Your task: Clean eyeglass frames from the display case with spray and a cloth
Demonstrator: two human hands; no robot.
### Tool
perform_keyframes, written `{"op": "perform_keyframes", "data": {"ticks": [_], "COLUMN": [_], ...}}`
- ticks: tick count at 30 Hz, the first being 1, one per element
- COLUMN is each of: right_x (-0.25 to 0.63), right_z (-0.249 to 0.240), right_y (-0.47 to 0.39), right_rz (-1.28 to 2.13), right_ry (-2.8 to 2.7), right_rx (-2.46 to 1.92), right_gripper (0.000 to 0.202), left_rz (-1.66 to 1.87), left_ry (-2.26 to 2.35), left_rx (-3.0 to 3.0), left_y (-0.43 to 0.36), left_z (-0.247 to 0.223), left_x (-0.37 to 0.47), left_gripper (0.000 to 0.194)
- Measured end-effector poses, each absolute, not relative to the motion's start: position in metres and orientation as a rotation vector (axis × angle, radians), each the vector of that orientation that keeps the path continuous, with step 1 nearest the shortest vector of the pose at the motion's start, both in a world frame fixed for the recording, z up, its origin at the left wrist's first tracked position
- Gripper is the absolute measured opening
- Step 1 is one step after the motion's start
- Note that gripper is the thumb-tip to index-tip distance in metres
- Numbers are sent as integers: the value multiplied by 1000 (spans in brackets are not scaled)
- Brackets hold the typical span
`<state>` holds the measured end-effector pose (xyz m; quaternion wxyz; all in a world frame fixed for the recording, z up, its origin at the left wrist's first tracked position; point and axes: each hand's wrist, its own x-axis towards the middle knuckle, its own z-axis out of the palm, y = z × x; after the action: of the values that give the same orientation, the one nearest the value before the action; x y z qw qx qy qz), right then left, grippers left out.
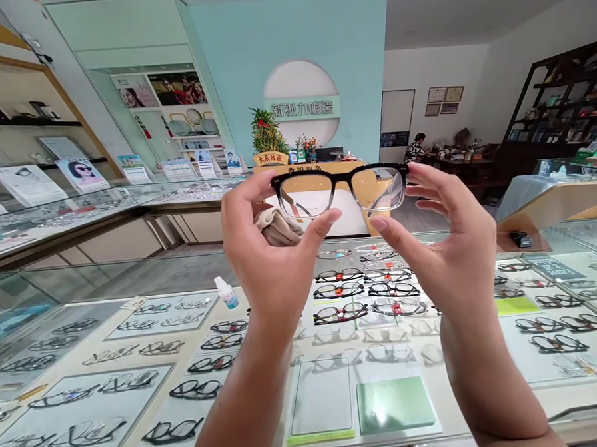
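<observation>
A pair of eyeglasses [343,176], black along the top and clear below, is held up level in front of me, lenses facing me. My left hand [274,251] grips its left end, with the thumb under the lens and the fingers at the hinge. A crumpled beige cloth [277,227] is also tucked in that hand's palm. On the other side, my right hand [444,236] has its fingers at the right hinge and its thumb near the lower rim. The temples point away and are partly hidden behind the lenses and fingers.
Below lies a glass display counter [258,412] with several rows of glasses [339,291]. A small white spray bottle [226,292] stands on it, left of my left arm. A green pad [395,404] lies between my forearms. Farther back, a person [415,149] sits near a dark table.
</observation>
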<state>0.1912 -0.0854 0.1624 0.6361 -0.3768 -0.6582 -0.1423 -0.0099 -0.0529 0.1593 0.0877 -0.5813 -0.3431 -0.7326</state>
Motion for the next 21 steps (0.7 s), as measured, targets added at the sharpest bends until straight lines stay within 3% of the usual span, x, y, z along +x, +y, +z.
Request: {"op": "perform_keyframes", "data": {"ticks": [5,16,21], "right_x": [190,189,190], "right_z": [164,160,161], "right_y": [-87,-73,-73], "right_rz": [-318,-296,-285], "right_ry": [-1461,-1421,-1441], "right_rx": [-848,-856,-844], "right_gripper": [51,49,45], "left_rz": [-2154,-2114,-2155], "left_ry": [-1081,-1095,-1113], "left_rx": [-1733,-1849,-1833], "left_y": [-56,-48,-48], "left_z": [160,161,162], "left_x": [-6,-20,-24], "left_gripper": [68,66,56]}}
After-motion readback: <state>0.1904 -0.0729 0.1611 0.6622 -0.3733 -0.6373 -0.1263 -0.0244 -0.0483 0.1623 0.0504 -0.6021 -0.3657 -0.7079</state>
